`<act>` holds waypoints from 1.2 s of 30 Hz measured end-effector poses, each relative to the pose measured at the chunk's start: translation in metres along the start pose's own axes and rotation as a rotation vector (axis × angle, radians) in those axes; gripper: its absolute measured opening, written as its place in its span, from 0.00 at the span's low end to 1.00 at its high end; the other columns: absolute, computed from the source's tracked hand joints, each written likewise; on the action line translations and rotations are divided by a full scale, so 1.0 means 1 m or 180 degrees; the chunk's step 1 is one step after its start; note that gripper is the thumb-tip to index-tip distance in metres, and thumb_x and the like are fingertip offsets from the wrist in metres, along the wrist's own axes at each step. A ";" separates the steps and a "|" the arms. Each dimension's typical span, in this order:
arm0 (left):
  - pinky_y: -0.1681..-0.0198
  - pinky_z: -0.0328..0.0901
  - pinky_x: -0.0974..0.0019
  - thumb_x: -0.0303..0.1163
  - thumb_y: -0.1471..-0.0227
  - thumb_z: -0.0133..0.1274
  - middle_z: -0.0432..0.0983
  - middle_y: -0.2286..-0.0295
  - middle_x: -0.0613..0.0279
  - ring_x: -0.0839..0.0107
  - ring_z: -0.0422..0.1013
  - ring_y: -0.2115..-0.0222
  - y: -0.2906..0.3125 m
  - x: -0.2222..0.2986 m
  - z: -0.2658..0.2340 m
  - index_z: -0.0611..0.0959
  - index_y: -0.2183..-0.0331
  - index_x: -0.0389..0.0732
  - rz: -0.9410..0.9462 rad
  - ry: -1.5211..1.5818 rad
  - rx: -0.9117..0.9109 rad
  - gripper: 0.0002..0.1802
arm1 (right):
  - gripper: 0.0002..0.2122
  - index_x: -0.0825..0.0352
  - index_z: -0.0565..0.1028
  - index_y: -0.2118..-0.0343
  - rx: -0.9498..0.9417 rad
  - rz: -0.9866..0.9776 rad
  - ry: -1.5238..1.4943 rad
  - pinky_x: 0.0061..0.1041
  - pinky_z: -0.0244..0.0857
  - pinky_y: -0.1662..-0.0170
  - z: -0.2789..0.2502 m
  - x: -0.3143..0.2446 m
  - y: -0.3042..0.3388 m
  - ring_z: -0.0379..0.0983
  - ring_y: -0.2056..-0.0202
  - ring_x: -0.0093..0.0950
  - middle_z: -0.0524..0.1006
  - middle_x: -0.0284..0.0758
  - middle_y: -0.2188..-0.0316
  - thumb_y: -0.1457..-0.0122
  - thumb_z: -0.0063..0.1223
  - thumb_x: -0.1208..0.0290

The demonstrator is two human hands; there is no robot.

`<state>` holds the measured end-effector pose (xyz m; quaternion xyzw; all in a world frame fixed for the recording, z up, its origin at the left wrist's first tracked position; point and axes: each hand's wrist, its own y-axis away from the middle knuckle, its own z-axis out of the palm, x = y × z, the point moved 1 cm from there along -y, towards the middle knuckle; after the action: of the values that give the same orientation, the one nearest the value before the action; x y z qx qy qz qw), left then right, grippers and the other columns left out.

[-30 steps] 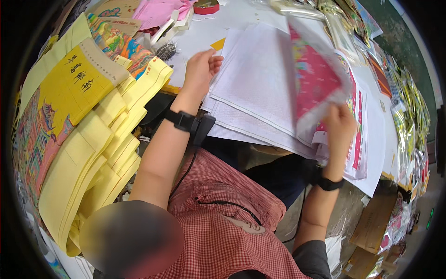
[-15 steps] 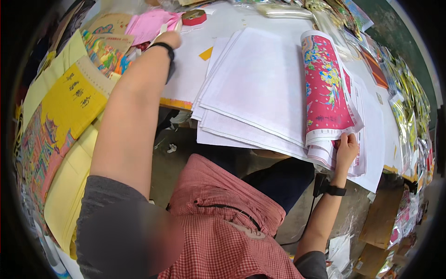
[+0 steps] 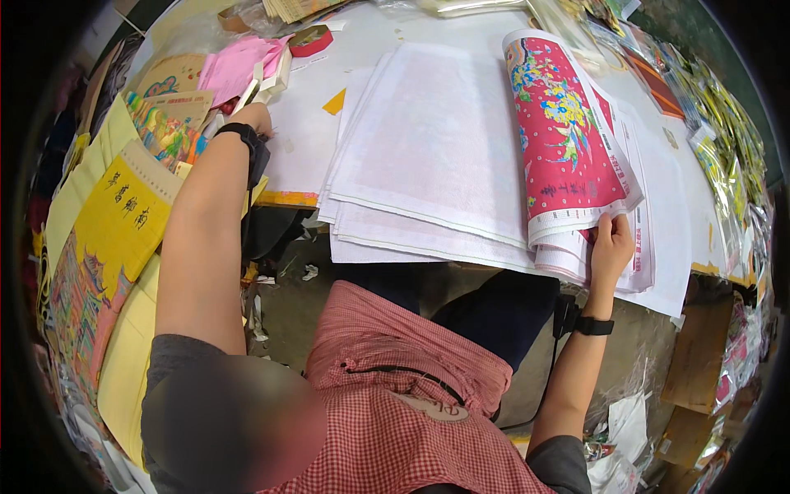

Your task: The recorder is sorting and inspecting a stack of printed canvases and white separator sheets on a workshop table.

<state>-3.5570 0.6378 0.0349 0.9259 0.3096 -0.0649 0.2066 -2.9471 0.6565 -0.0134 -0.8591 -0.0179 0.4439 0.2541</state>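
My right hand [image 3: 611, 247] pinches the near corner of a red cross-stitch cloth [image 3: 564, 132] printed with blue and yellow flowers. The cloth curls over along its left side, on top of white sheets [image 3: 428, 140] stacked on the table. At the left, my left hand [image 3: 257, 122] is curled near the table edge, seen from the back. A pale narrow piece [image 3: 248, 95] shows just beyond it, but its fingers and what they hold are hidden. Close by are a small white box [image 3: 278, 74], a pink cloth bundle [image 3: 239, 72] and a red roll of tape [image 3: 310, 41].
A yellow printed cloth [image 3: 119, 198] hangs over pale yellow sheets at the left. A small orange-yellow scrap [image 3: 334, 102] lies on the white table [image 3: 300, 169]. Plastic-wrapped packs [image 3: 728, 181] crowd the right side. Cardboard boxes [image 3: 699, 354] stand low at the right.
My left hand has drawn back toward me from the pink bundle, leaving the white box in sight. My right hand stays on the cloth's corner. The whole view has shifted slightly.
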 end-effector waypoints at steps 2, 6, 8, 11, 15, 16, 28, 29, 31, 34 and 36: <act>0.66 0.66 0.59 0.37 0.62 0.58 0.77 0.72 0.55 0.63 0.73 0.72 0.000 0.004 -0.001 0.82 0.70 0.38 -0.0138 0.0135 -0.0116 0.15 | 0.10 0.71 0.68 0.80 0.0022 0.0013 0.0002 0.20 0.54 0.79 0.000 0.000 0.000 0.59 0.84 0.18 0.66 0.32 0.89 0.47 0.47 0.70; 0.76 0.66 0.59 0.33 0.62 0.56 0.76 0.76 0.52 0.62 0.72 0.78 0.008 0.006 -0.004 0.79 0.70 0.32 -0.0202 0.0680 -0.0116 0.16 | 0.10 0.71 0.68 0.80 0.0055 -0.0012 0.0041 0.20 0.54 0.79 -0.001 0.002 0.000 0.59 0.84 0.17 0.66 0.32 0.88 0.46 0.47 0.70; 0.82 0.66 0.57 0.30 0.62 0.56 0.75 0.78 0.51 0.60 0.72 0.81 0.004 0.005 -0.003 0.77 0.69 0.28 -0.0051 0.0976 0.0096 0.17 | 0.10 0.71 0.68 0.80 0.0081 -0.0005 0.0098 0.20 0.54 0.79 -0.002 0.005 0.000 0.59 0.84 0.17 0.66 0.31 0.89 0.46 0.47 0.70; 0.82 0.67 0.56 0.31 0.61 0.55 0.74 0.77 0.52 0.57 0.72 0.78 -0.011 -0.012 0.007 0.76 0.66 0.29 -0.0159 0.1227 -0.0147 0.18 | 0.10 0.72 0.67 0.80 0.0061 -0.0004 -0.0011 0.20 0.53 0.79 0.001 0.004 0.002 0.58 0.84 0.17 0.66 0.31 0.89 0.46 0.47 0.71; 0.75 0.68 0.58 0.29 0.63 0.54 0.75 0.76 0.47 0.54 0.73 0.75 -0.033 -0.027 0.011 0.79 0.70 0.32 0.0173 0.0128 0.0198 0.14 | 0.11 0.71 0.65 0.82 0.0090 -0.0105 -0.0064 0.20 0.51 0.80 0.009 -0.005 0.004 0.55 0.84 0.16 0.63 0.29 0.89 0.46 0.47 0.71; 0.71 0.68 0.60 0.27 0.63 0.53 0.75 0.75 0.44 0.53 0.74 0.74 -0.037 -0.030 0.010 0.80 0.72 0.32 0.0473 -0.0773 0.0273 0.12 | 0.13 0.71 0.63 0.83 0.0130 -0.0118 -0.0047 0.19 0.49 0.80 0.009 -0.007 0.005 0.53 0.83 0.15 0.60 0.27 0.89 0.46 0.46 0.71; 0.76 0.61 0.77 0.38 0.51 0.48 0.70 0.77 0.71 0.80 0.68 0.77 0.010 -0.010 -0.042 0.75 0.71 0.43 0.1434 0.3996 0.0008 0.09 | 0.07 0.67 0.71 0.79 0.0287 -0.0180 0.0552 0.37 0.59 0.76 0.005 0.006 0.003 0.70 0.79 0.41 0.72 0.44 0.83 0.52 0.47 0.69; 0.76 0.60 0.78 0.38 0.50 0.47 0.69 0.77 0.72 0.81 0.67 0.76 0.000 -0.016 -0.045 0.74 0.69 0.44 0.1417 0.4900 0.0226 0.09 | 0.07 0.67 0.71 0.79 0.0440 -0.0335 0.0443 0.37 0.60 0.76 0.007 0.005 0.003 0.70 0.79 0.42 0.72 0.45 0.83 0.52 0.47 0.69; 0.75 0.61 0.77 0.37 0.49 0.47 0.69 0.77 0.68 0.79 0.67 0.76 0.026 -0.012 -0.067 0.75 0.68 0.43 0.1592 0.4448 0.0284 0.09 | 0.08 0.68 0.70 0.80 0.0512 -0.0277 0.0460 0.37 0.59 0.77 0.004 0.004 0.004 0.69 0.80 0.42 0.71 0.46 0.83 0.51 0.48 0.69; 0.79 0.62 0.74 0.31 0.54 0.51 0.69 0.78 0.63 0.75 0.67 0.81 0.001 -0.037 -0.057 0.74 0.69 0.38 0.1704 0.2332 0.0682 0.09 | 0.09 0.68 0.68 0.81 0.0590 -0.0274 0.0625 0.37 0.58 0.78 -0.002 -0.009 0.005 0.68 0.80 0.43 0.69 0.46 0.84 0.51 0.48 0.68; 0.83 0.62 0.70 0.26 0.61 0.55 0.70 0.80 0.59 0.71 0.66 0.85 -0.057 -0.077 -0.010 0.73 0.73 0.34 0.1738 0.1869 0.1333 0.10 | 0.09 0.67 0.68 0.81 0.0615 -0.0300 0.0573 0.38 0.57 0.78 0.001 -0.015 0.007 0.67 0.81 0.43 0.69 0.45 0.85 0.51 0.49 0.67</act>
<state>-3.6529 0.6411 0.0436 0.9747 0.0797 0.1962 -0.0722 -2.9585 0.6476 -0.0058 -0.8652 0.0074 0.3523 0.3568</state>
